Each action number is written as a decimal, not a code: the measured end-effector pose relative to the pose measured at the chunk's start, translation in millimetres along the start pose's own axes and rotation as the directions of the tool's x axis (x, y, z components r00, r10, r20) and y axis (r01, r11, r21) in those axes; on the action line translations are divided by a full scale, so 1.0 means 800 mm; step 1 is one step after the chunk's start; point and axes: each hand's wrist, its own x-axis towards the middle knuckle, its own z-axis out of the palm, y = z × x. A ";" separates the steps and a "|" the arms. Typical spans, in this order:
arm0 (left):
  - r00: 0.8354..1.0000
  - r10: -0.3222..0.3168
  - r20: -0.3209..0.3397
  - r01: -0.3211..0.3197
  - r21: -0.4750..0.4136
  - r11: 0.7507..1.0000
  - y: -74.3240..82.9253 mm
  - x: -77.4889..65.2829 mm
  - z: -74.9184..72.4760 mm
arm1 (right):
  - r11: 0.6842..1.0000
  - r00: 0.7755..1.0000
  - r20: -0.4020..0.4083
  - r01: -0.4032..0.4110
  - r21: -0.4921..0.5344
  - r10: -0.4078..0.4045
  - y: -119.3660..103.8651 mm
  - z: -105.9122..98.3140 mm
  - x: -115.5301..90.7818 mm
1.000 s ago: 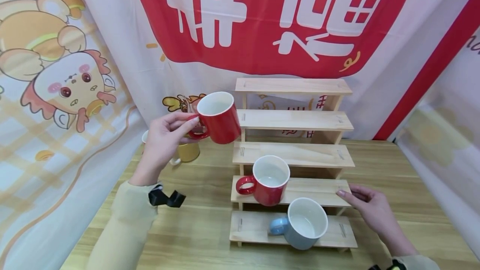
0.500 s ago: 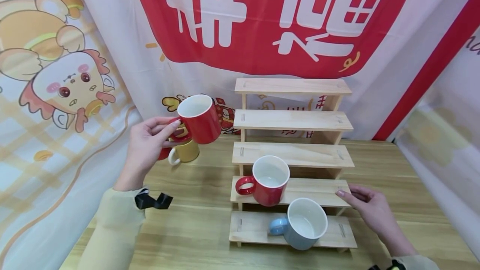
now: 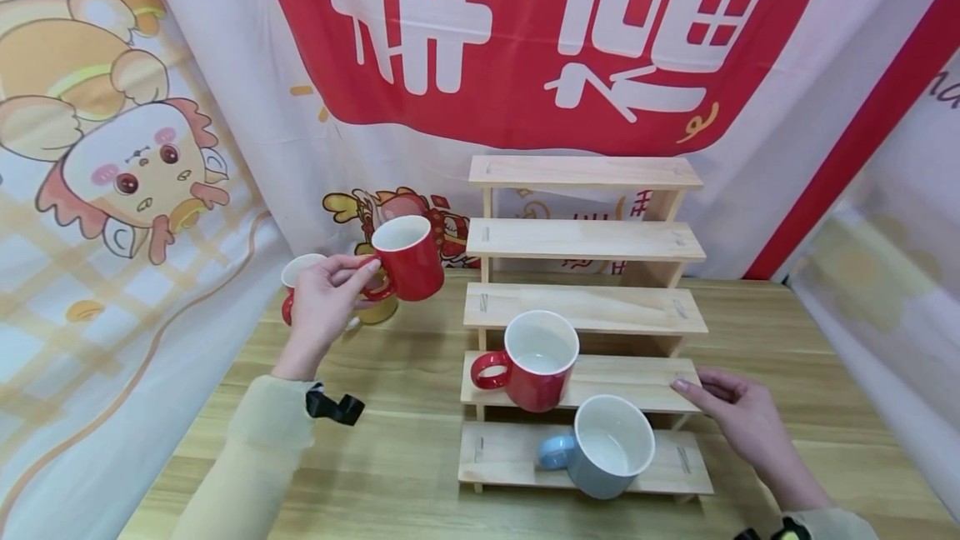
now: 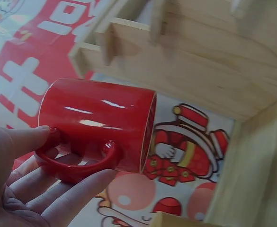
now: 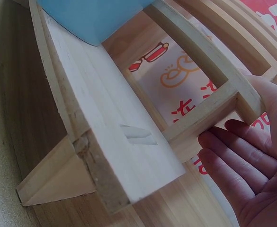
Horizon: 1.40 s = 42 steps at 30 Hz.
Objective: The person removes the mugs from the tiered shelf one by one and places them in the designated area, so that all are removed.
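My left hand [image 3: 326, 307] pinches the handle of a red mug [image 3: 412, 261] with a white inside, held up left of a stepped wooden stand [image 3: 585, 307]. In the left wrist view the mug lies sideways across the picture, its handle between thumb and fingers. At the stand's right side my right hand [image 3: 742, 415] grips the end of the second step from the front, thumb on top and fingers lower down. A second red mug [image 3: 536, 382] sits on that same step. On the lowest step is a light blue mug [image 3: 607, 457], its handle pointing left.
Behind the left hand stand a yellow mug [image 3: 377, 311], mostly covered, and a red mug with a white inside [image 3: 300, 269]. Printed cloth [image 3: 420, 140] hangs behind and at both sides of the wooden tabletop [image 3: 375, 448].
The left hand first carried the red mug leftward from beside the stand, then slightly back to the right and lower. My right hand and the mugs on the stand stayed put.
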 end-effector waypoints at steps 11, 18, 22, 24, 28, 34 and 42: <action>0.994 -0.094 -0.063 0.096 0.016 0.995 -0.059 0.008 0.045 | 1.000 1.000 -0.005 -0.007 0.002 0.007 0.000 0.000 0.000; 0.989 -0.084 -0.126 0.090 0.044 0.995 -0.095 0.006 0.072 | 1.000 1.000 -0.005 -0.012 -0.003 0.012 -0.001 0.001 0.001; 0.985 -0.072 -0.156 0.085 0.076 0.994 -0.113 0.005 0.083 | 1.000 1.000 0.005 -0.005 0.004 0.005 0.000 0.001 0.002; 0.984 -0.062 -0.169 0.078 0.095 0.992 -0.120 0.006 0.087 | 1.000 1.000 0.005 -0.004 0.005 0.004 0.000 0.002 0.002; 0.982 -0.066 -0.179 0.083 0.089 0.993 -0.129 0.008 0.094 | 1.000 1.000 -0.003 0.002 0.005 -0.002 0.000 0.002 0.001; 0.977 -0.077 -0.201 0.101 0.113 0.988 -0.137 0.011 0.100 | 1.000 1.000 -0.007 0.015 0.008 -0.015 0.001 0.002 0.001; 0.974 -0.065 -0.215 0.109 0.201 0.974 -0.142 0.016 0.101 | 1.000 1.000 -0.007 0.017 0.009 -0.017 0.000 0.001 0.000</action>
